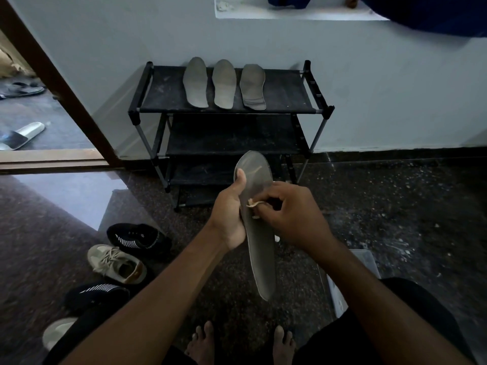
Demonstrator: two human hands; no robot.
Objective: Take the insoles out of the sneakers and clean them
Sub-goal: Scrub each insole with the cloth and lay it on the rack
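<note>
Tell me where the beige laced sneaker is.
The beige laced sneaker lies lower left in the head view, between the farther black sneaker and the nearer black sneaker.

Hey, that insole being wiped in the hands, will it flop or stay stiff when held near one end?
Probably fairly stiff: the insole juts well below the left hand without drooping. Likely light, since one hand's grip carries it. It may flex where the right hand presses the cloth.

The left hand [229, 214] grips a grey insole [259, 246] by its edge, thumb on its face. The right hand [295, 214] pinches a pale cloth [253, 204] against it. Three more insoles [224, 84] lie side by side atop the rack [163, 96]; sneakers [118, 263] sit on the floor at left.
</note>
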